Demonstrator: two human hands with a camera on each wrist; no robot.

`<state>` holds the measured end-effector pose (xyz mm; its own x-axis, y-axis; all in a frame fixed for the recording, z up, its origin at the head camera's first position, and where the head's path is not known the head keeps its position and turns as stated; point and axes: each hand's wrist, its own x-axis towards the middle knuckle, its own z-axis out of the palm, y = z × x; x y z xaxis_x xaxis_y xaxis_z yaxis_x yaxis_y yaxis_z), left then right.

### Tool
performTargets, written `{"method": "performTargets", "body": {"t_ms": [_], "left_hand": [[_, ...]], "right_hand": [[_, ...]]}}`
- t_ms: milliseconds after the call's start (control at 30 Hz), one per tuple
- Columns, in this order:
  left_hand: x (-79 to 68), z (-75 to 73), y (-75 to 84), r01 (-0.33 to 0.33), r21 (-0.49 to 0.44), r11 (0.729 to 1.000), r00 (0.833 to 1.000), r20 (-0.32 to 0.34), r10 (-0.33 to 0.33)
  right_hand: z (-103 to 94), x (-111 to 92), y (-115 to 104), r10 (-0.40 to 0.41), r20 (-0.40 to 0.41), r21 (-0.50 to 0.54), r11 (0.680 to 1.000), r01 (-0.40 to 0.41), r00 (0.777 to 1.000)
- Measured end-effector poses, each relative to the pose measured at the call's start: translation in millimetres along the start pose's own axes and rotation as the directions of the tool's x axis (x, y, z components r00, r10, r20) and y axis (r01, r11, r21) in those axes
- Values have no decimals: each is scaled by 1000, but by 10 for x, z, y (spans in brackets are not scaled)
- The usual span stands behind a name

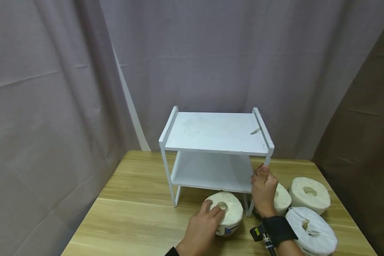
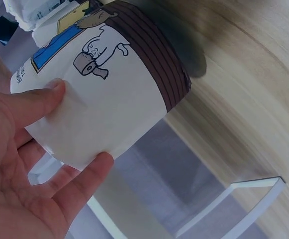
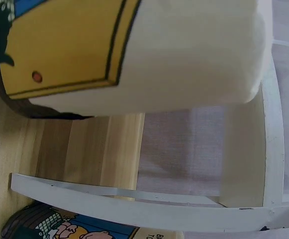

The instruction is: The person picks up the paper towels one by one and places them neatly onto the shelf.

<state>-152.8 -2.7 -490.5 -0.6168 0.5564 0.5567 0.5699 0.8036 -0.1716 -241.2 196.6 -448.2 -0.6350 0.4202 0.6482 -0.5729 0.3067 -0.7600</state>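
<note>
My left hand point(image 1: 201, 227) holds a wrapped toilet paper roll point(image 1: 233, 209) at the front of a white two-tier shelf point(image 1: 211, 131), near its lower right side. Thumb and fingers lie on the roll's printed wrapper in the left wrist view, and its cartoon print point(image 2: 92, 62) faces that camera. With curled fingers, my right hand point(image 1: 264, 188) grips the shelf's right front leg just under the top board. In the right wrist view the held roll point(image 3: 194, 59) fills the top, and the white leg point(image 3: 134, 203) crosses below it.
Three more toilet paper rolls stand right of the shelf: one partly hidden behind my right hand point(image 1: 282, 200), one farther back point(image 1: 323, 195), one nearer point(image 1: 323, 233). The wooden table point(image 1: 128, 217) meets grey curtains point(image 1: 211, 57) at the back and left.
</note>
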Motion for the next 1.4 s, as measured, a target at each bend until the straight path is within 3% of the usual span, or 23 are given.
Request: {"method": "performTargets", "body": {"t_ms": [467, 900, 1167, 1400], "left_hand": [[-80, -159, -52, -20, 61, 998, 995, -99, 26], [-111, -328, -79, -32, 41, 999, 997, -75, 35], [-106, -441, -104, -38, -44, 998, 998, -54, 35], [-91, -583, -145, -54, -88, 995, 999, -13, 53]], "right_hand": [[-1, 8, 4, -23, 16, 2, 1000, 23, 1000], [8, 13, -9, -4, 12, -3, 1000, 4, 1000], [-2, 15, 29, 3, 19, 27, 1000, -3, 1000], [9, 4, -1, 7, -1, -8, 1000, -7, 1000]]}}
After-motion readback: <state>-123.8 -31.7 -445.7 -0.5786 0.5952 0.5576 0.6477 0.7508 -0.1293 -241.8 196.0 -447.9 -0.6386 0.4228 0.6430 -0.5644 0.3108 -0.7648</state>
